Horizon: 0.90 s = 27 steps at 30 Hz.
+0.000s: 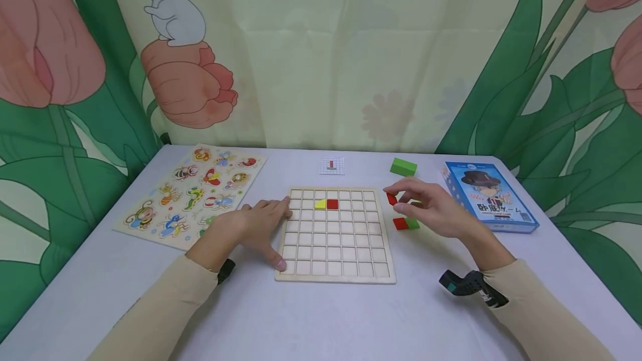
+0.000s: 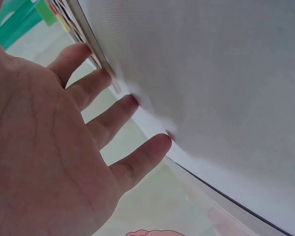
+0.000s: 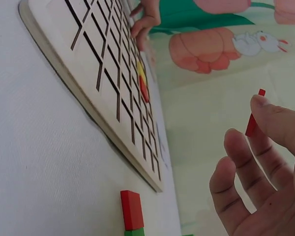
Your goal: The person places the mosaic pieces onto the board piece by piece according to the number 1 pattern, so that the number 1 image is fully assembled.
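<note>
In the head view a wooden grid board (image 1: 336, 279) lies flat on the white table. A yellow piece (image 1: 320, 204) and a red square tile (image 1: 332, 204) sit side by side in its second row from the far edge. My left hand (image 1: 258, 230) rests at the board's left edge, fingers and thumb spread. Beyond the right edge, my right hand (image 1: 428, 205) pinches a small red tile (image 1: 391, 199) between thumb and fingertips; the right wrist view shows this tile (image 3: 252, 120) edge-on. Below that hand, a red block (image 1: 400, 224) lies against a green block (image 1: 413, 224).
Behind the board lies a small printed grid card (image 1: 332, 166). A larger green block (image 1: 403, 167) is at the back right, near a blue box (image 1: 489, 196). On the left is a sheet with cartoon insects (image 1: 193, 194). A printed curtain (image 1: 326, 71) hangs behind the table.
</note>
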Tool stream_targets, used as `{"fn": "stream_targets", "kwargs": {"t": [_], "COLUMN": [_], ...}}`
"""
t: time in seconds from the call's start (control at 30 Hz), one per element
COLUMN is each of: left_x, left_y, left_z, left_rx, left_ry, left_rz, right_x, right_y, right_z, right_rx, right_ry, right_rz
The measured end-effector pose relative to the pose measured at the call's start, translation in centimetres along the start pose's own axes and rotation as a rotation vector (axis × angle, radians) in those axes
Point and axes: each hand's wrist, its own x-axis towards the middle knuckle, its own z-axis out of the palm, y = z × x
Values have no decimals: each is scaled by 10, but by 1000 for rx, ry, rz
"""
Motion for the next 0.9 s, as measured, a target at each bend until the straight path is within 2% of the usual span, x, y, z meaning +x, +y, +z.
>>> {"fn": "stream_targets", "kwargs": {"t": [0.4, 0.6, 0.9], "left_x": [0, 0, 1], "left_y": [-2, -3, -3], "left_z": [1, 0, 2], "left_rx": [4, -10, -7], "left_ry": [5, 11, 23], "left_rz": [9, 9, -3], "right_x": [12, 20, 39], "right_y": [1, 0, -14], "right_z": [10, 14, 24], "right_rx": [194, 209, 236], "right_ry": [30, 29, -6], "right_rz": [3, 36, 5]}}
